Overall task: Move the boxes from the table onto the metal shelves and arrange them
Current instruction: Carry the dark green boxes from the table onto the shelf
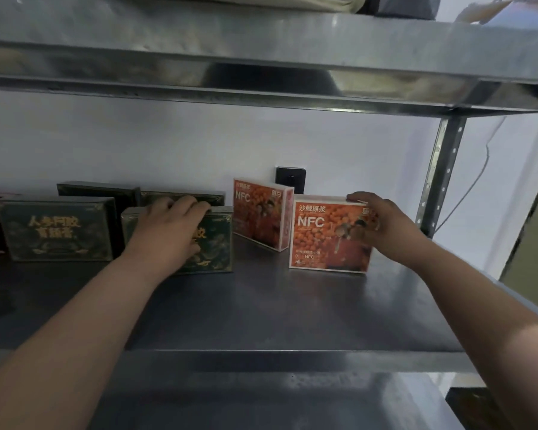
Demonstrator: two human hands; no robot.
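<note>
Two bare forearms, no sleeves showing

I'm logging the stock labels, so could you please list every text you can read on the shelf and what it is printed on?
"NFC" and "沙棘原浆": front orange box, held by the right hand; its small bottom line is blurred apart from "NFC".
"NFC": rear orange box; the rest is blurred.
Gold characters: left dark green box, too blurred to read.
Gold characters: dark green box under the left hand, mostly covered.
</note>
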